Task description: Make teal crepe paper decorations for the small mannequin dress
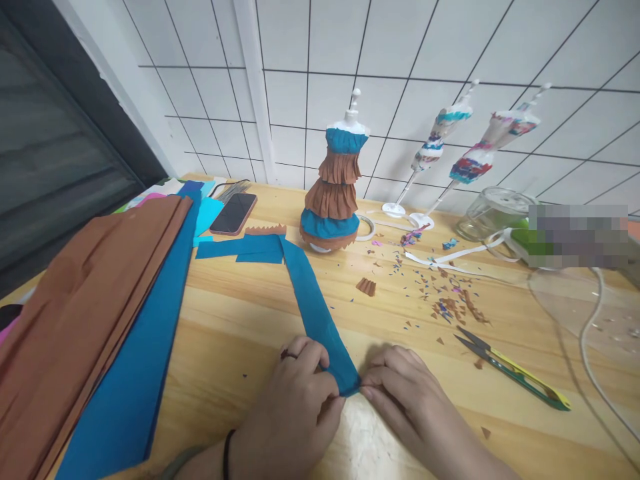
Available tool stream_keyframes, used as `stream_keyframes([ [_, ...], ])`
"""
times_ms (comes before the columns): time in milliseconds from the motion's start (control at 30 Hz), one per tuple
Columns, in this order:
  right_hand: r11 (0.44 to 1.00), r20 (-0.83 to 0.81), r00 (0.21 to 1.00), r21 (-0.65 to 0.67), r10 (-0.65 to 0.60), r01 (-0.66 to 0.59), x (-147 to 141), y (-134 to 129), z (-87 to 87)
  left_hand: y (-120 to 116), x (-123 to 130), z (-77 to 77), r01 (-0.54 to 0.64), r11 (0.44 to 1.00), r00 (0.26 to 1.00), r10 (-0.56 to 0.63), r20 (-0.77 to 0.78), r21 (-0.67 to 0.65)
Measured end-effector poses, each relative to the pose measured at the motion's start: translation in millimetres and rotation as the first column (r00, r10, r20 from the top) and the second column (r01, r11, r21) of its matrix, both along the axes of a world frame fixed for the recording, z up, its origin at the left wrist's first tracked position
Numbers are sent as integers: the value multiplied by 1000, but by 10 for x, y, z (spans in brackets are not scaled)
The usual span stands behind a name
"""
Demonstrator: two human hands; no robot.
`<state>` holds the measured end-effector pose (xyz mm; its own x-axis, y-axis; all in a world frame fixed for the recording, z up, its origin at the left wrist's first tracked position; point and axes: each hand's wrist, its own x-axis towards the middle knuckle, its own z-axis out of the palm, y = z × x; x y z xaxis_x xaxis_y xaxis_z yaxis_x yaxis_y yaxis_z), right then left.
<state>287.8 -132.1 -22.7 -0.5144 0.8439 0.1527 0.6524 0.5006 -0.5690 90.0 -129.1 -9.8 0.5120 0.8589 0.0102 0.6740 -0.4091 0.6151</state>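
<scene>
The near end of a blue strip (320,307) is held between the left hand (297,393) and the right hand (410,390); by each grip, the edge is pinched with the fingertips together. The strip is laid flat along the bench (225,387), and its far end is placed near the dressed mannequin (337,175). On the right, scissors (493,357) can be seen.

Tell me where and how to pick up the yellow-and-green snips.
Probably best to grip the snips mid-handle, from the near right, with the right hand once it frees the blue strip. They lie flat on the table, blades pointing toward the far left and joined handle end toward the near right, so that approach should keep fingers off the tips.
</scene>
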Motion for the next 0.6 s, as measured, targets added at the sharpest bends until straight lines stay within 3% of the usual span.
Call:
stream_keyframes([
  [300,998,-1,999,-38,-47,47,-58,-14,111,-1,22,22,-76,996,997,75,-25,-50],
  [600,999,-38,999,-20,-28,27,-33,-10,37,19,38,30,-89,993,996,88,-17,-79],
])
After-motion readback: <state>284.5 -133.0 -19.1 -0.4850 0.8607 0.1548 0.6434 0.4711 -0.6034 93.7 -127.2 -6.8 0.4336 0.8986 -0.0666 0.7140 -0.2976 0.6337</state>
